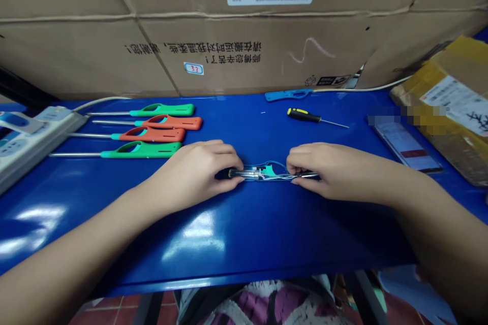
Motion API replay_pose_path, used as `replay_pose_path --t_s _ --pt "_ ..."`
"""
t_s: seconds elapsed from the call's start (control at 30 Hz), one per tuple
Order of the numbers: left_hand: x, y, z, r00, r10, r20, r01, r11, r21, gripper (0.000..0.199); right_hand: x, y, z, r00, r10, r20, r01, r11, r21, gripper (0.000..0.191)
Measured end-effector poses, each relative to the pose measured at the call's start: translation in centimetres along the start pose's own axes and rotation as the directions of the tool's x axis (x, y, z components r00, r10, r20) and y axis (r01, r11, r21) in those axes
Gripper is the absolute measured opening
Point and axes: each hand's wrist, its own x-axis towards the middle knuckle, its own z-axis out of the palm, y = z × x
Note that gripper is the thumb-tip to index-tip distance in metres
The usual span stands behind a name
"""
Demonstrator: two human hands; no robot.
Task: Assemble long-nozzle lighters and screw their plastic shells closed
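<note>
In front of me on the blue table lies an opened blue lighter half (263, 175), its inner parts showing: a clear fuel tank, a teal trigger and thin white wires. My left hand (206, 168) pinches its left end, by the tank. Opposite it, my right hand (324, 167) is closed on the right end, where the metal tube runs under the fingers. The loose blue casing half (288, 95) rests farther back, against the cardboard. A black and yellow screwdriver (305, 115) lies beyond my right hand.
Several assembled lighters in green (148, 150) and orange (156, 134) lie side by side at left, near a white power strip (34, 137). A phone (406, 144) and a taped parcel (453, 96) are at right. A large cardboard box (95, 51) stands along the back.
</note>
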Motion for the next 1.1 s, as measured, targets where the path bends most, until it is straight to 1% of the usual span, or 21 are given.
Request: replay_pose_path --t_s 0.2,0.43,0.53,0.67,0.83,0.9,1.1 --pt "0.0 -0.1 0.1 1.0 -0.002 -0.01 0.002 1.0 0.024 0.011 -0.1 -0.2 0.0 1.0 -0.001 -0.006 0.001 1.0 -0.002 0.007" --pt "-0.1 -0.2 0.0 1.0 -0.013 0.02 0.013 0.999 0.032 0.017 0.0 -0.2 0.0 1.0 0.008 -0.001 -0.008 1.0 0.01 0.009" --pt "0.0 -0.2 0.1 1.0 -0.015 0.008 0.015 1.0 0.01 0.018 0.1 0.0 0.0 1.0 0.006 -0.007 -0.005 1.0 0.023 0.009" --pt "0.1 -0.4 0.3 0.999 -0.021 -0.028 0.02 0.998 -0.058 0.016 0.0 0.1 0.0 1.0 0.013 0.0 -0.013 1.0 0.023 0.007" --pt "0.2 -0.8 1.0 0.989 -0.128 -0.079 0.106 0.965 -0.24 0.012 -0.1 0.0 0.0 1.0 0.018 0.01 -0.018 1.0 0.017 0.008" --pt "0.3 -1.0 1.3 0.984 -0.154 -0.089 0.12 0.943 -0.311 0.012 0.0 0.0 0.0 1.0 0.017 0.009 -0.018 1.0 0.016 0.007" --pt "0.6 -1.4 1.8 0.972 -0.215 -0.094 0.16 0.901 -0.404 0.015 0.1 0.1 0.0 1.0 -0.003 -0.012 0.003 1.0 0.01 0.007"
